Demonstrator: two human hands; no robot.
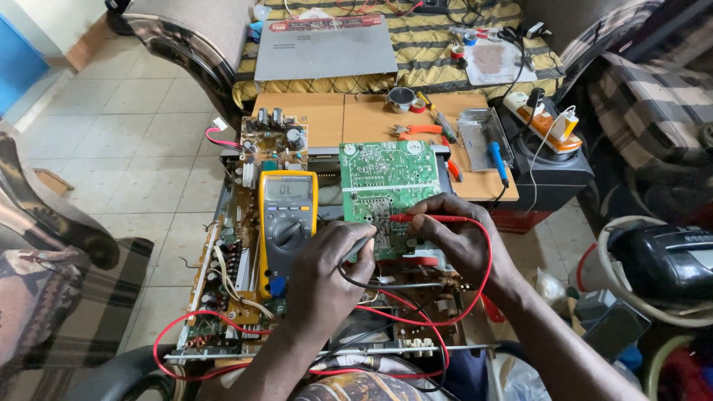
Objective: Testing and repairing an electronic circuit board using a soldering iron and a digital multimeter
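Head view: green circuit board (379, 178) under both probes' fingers (427, 215).

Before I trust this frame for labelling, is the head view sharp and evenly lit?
Head view: soft daylight, no harsh shadows; green circuit board and multimeter sharp; left hand and right hand unblurred; wide-lens bending at the edges; dark right corner loses detail.

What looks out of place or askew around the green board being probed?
The green circuit board sits lifted out and propped at a tilt over the open chassis, not seated. The yellow multimeter rests on exposed components. Red and black leads loop loosely across the chassis. Nothing looks spilled or visibly burnt.
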